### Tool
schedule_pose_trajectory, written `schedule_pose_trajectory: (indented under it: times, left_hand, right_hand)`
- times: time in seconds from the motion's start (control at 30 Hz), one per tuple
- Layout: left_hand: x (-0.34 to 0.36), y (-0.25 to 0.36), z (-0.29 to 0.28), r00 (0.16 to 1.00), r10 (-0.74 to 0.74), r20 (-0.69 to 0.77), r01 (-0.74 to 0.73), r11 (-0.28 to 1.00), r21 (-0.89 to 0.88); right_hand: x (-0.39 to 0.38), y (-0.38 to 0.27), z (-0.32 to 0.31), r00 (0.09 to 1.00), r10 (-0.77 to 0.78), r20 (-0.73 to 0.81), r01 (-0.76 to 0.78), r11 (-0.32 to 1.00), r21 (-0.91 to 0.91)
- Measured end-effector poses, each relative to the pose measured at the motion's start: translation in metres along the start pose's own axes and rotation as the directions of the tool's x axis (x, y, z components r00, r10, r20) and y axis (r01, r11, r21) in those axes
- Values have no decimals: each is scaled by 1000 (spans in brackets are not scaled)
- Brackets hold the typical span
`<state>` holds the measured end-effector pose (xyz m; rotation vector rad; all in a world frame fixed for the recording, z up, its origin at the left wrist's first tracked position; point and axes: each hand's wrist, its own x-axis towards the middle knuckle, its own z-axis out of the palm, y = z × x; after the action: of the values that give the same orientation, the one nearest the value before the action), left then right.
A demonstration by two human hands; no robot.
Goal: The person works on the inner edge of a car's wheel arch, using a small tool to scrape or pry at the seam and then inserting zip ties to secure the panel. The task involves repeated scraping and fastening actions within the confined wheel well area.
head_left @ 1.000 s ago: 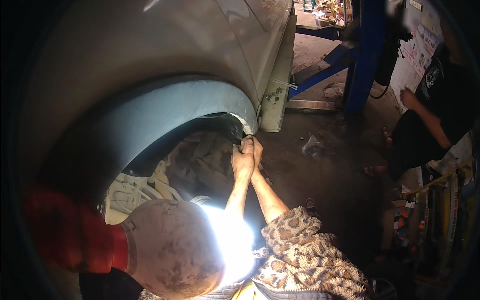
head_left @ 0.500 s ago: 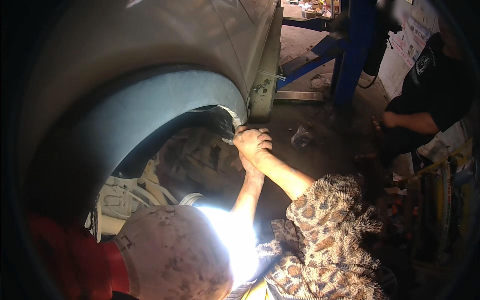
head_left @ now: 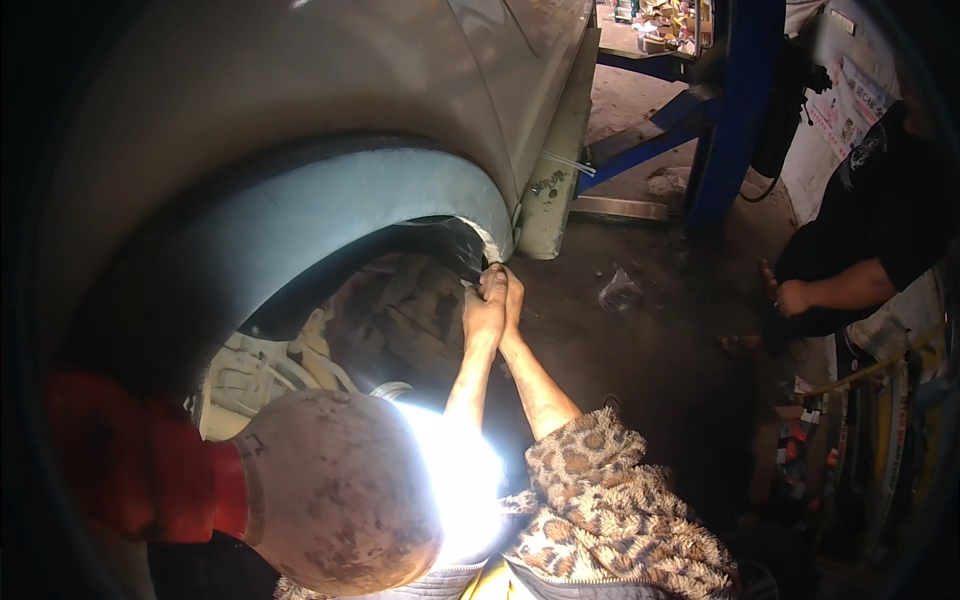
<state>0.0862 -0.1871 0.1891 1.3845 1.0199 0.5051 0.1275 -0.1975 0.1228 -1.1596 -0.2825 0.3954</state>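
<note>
My two hands are together at the lower right end of a car's grey wheel arch trim [head_left: 360, 185]. My left hand [head_left: 484, 315] is closed, its thumb and fingers pressed together by the trim's inner edge. Tight against its right side, my right hand [head_left: 514, 298] is also closed. Whatever the fingers grip is hidden between them. Beside the hands, the arch's inner lip [head_left: 484, 232] looks pale and rough. A dark liner [head_left: 445, 245] shows inside the arch.
A lit round work lamp [head_left: 340, 490] with a red body stands close at lower left, glaring over my left forearm. The car's body panel [head_left: 300, 80] fills the upper left. A blue lift post [head_left: 738, 130] rises behind. Another person [head_left: 870, 220] is at the right. A clear plastic bag [head_left: 620, 290] lies on the floor.
My right hand has shifted from lying over the left to its right side, and its forearm has swung left. The view has moved slightly.
</note>
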Motion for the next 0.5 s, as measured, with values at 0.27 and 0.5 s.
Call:
schedule_pose_trajectory:
  times: [0.27,0.5]
  left_hand:
    - [-12,-16,11,757,-18,654,575,493,-653]
    - [-15,-29,34,782,34,623,579,331,-745]
  right_hand:
    - [-2,-54,-14,945,-131,299,326,343,-881]
    - [-20,-74,-12,901,-275,334,186,-452,-873]
